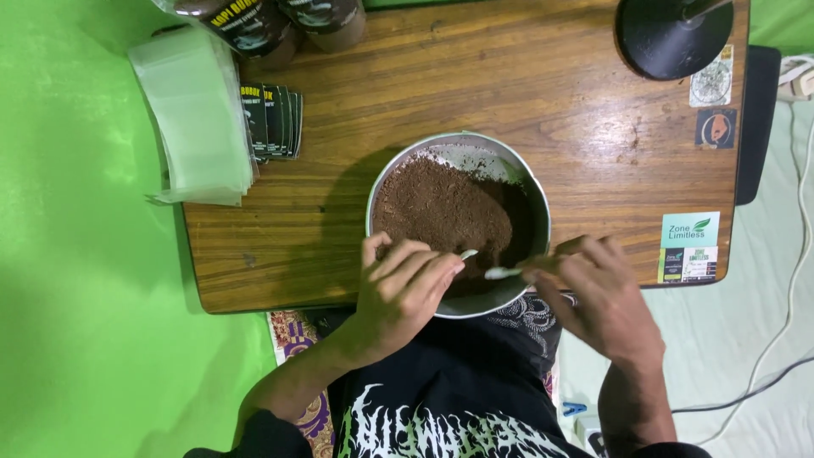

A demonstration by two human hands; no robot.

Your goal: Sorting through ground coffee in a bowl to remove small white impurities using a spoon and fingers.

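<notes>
Metal bowl (459, 222) sits at the near edge of the wooden table (543, 102), holding brown powder (441, 208). Left hand (398, 293) curled over the near rim, fingers pinching a small white object (468, 254); what it is, cannot tell. Right hand (598, 293), right of the bowl, grips a white spoon (502, 272) by its handle. Powder judged loose, light, easily spilled; bowl rigid, best held by its rim.
</notes>
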